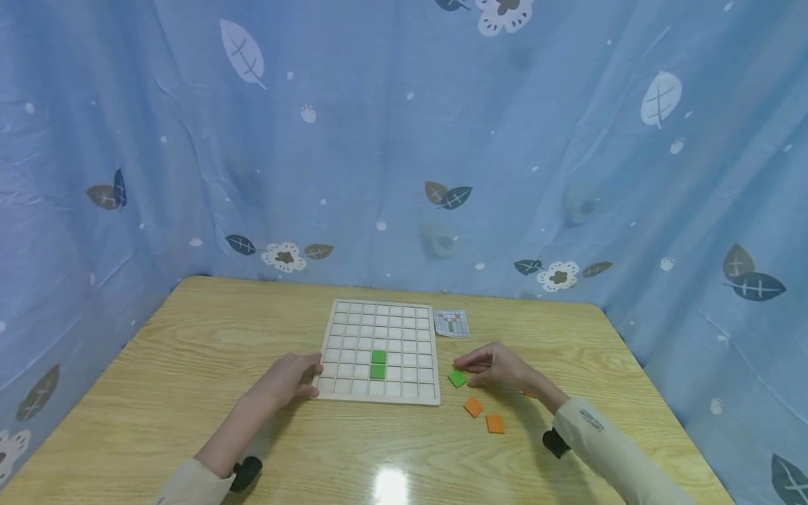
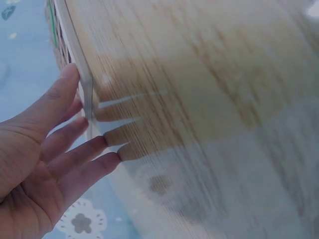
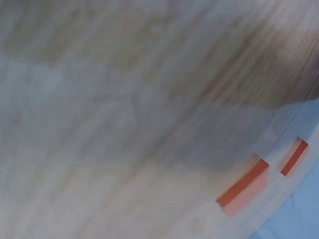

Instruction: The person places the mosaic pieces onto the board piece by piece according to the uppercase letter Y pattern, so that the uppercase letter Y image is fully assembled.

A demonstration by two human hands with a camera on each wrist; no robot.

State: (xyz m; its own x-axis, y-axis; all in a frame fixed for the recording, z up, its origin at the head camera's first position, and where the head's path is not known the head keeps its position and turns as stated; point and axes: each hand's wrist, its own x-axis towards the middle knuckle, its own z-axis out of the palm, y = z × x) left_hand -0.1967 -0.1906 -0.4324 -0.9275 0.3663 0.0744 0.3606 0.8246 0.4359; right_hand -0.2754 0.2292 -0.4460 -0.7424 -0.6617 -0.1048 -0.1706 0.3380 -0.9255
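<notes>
A pale square grid board [image 1: 381, 400] lies on the table, with two green tiles [image 1: 378, 357] in adjoining cells of one column. At the board's left edge rests my left hand [image 1: 287, 379], thumb near the front corner and fingers spread along the side. The left wrist view shows the left hand [image 2: 55, 154] with its fingertips against the board's rim [image 2: 85, 82] and the table. To the board's right, my right hand [image 1: 495, 366] hovers low, thumb and fingertips around a loose green tile [image 1: 457, 379] lying flat. Whether they touch it is unclear. The right wrist view shows no hand.
Two orange tiles [image 1: 473, 407] lie in front of the right hand; a third orange tile [image 1: 529, 394] is partly hidden by the right wrist. A small pattern card [image 1: 451, 323] sits beside the board's far right corner. A blue curtain [image 1: 379, 140] hangs behind the table.
</notes>
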